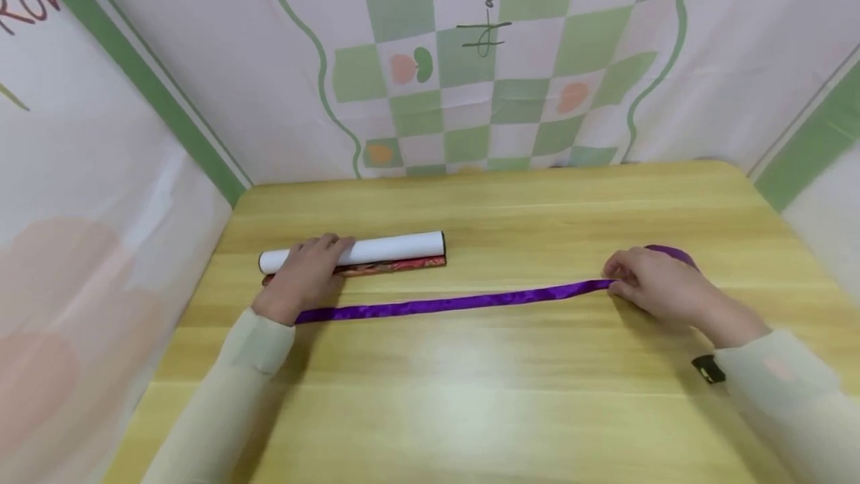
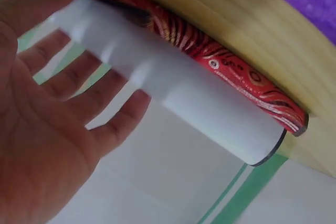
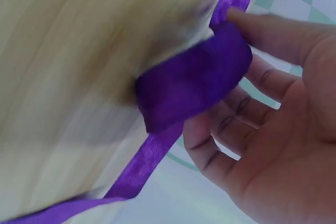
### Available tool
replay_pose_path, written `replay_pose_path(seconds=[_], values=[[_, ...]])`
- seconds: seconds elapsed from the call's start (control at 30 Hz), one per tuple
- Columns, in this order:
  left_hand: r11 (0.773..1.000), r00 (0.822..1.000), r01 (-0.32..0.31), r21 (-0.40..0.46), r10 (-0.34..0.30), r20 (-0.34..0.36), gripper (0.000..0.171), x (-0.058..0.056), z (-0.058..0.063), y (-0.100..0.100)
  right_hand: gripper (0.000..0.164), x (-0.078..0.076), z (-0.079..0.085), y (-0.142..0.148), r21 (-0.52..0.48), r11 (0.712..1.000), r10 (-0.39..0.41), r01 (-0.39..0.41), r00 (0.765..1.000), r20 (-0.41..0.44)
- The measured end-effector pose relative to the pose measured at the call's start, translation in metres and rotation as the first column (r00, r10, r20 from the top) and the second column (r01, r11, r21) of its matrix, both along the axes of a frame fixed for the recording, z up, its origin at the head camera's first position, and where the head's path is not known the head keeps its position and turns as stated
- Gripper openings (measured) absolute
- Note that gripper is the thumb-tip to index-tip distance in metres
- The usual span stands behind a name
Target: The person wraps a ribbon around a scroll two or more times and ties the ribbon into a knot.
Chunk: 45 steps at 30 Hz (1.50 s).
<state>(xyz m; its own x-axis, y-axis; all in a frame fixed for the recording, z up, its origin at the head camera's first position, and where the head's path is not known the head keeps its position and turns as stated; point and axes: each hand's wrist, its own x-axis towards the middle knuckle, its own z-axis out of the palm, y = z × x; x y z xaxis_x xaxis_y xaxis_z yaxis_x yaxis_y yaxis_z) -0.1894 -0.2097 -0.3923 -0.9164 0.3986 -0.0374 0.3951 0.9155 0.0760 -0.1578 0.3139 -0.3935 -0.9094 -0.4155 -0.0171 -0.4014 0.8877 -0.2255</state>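
Observation:
A white roll (image 1: 396,246), with a red patterned edge (image 1: 416,264) along its near side, lies at the left of the wooden table. My left hand (image 1: 305,275) is over its left part. In the left wrist view, loosely spread fingers (image 2: 126,119) lie along the white roll (image 2: 210,114), with the thumb across its other side. A purple ribbon (image 1: 457,303) stretches across the table, its left end hidden behind the left wrist. My right hand (image 1: 661,286) pinches it between thumb and fingers. A broad purple fold (image 3: 194,80) stands out from that pinch.
The wooden table (image 1: 470,394) has a patterned cloth backdrop (image 1: 463,110) behind it and another hanging cloth (image 1: 101,208) on the left. More purple material (image 1: 674,254) shows beyond the right hand. A dark band (image 1: 708,370) is at the right sleeve.

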Motion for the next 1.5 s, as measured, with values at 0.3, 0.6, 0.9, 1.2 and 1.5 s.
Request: replay_pose_path(seconds=[0.3, 0.6, 0.9, 1.2, 1.5], values=[[0.996, 0.999, 0.0, -0.093, -0.004, -0.048, 0.052, 0.0, -0.001, -0.002, 0.012, -0.003, 0.001, 0.001, 0.005, 1.0, 0.014, -0.014, 0.999, -0.031], [0.989, 0.984, 0.062, -0.134, -0.083, -0.157, 0.044, -0.008, -0.006, 0.004, 0.012, 0.001, -0.004, 0.005, 0.038, 0.999, -0.011, 0.012, 1.0, -0.021], [0.977, 0.957, 0.174, -0.12, -0.197, -0.213, 0.049, -0.012, -0.011, 0.012, 0.006, 0.006, -0.008, 0.009, 0.036, 0.999, -0.021, 0.022, 0.999, -0.03], [0.894, 0.822, 0.429, -0.13, -0.446, -0.353, 0.044, -0.01, -0.008, 0.061, 0.005, 0.012, -0.01, 0.004, -0.007, 1.0, -0.019, 0.019, 0.998, -0.052], [0.679, 0.572, 0.677, -0.285, -0.729, -0.378, 0.033, -0.008, -0.006, 0.132, 0.006, 0.013, -0.01, 0.005, -0.001, 1.0, -0.019, 0.019, 0.997, -0.071]])
